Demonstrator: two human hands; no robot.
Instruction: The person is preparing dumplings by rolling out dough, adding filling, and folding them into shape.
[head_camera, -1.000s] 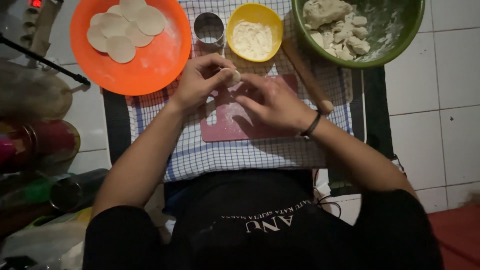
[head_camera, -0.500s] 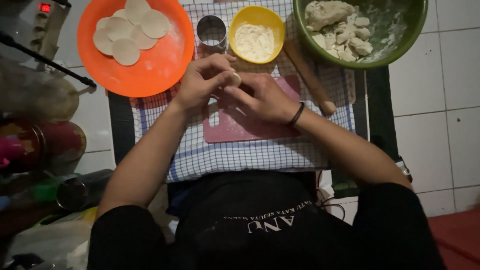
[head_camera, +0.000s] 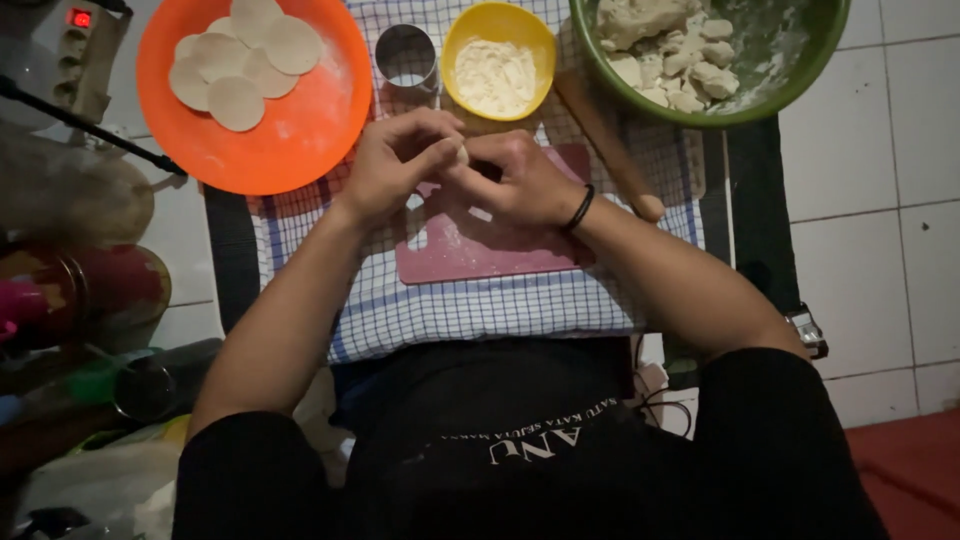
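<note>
The left hand (head_camera: 395, 160) and the right hand (head_camera: 515, 175) meet above the pink board (head_camera: 480, 250), fingertips together; between them sits a small piece of dough (head_camera: 462, 154), only a pale sliver of it showing where the left thumb and the right fingers pinch it; both hands have their fingers curled narrow around that piece, so most of it is hidden. The right wrist carries a black band (head_camera: 580, 208).

The board lies on a blue-checked cloth (head_camera: 450, 310), dusted with flour; just beyond the hands stands a metal ring cutter (head_camera: 406, 56), and beside it a yellow bowl (head_camera: 452, 45) of flour; to the left an orange plate (head_camera: 300, 140) holds flat dough rounds (head_camera: 240, 65) overlapping one another; to the right a green bowl (head_camera: 790, 85) holds a lump of dough and many small cut pieces; a wooden rolling pin (head_camera: 610, 145) lies slanted between the yellow bowl and the green one, near the right wrist.
</note>
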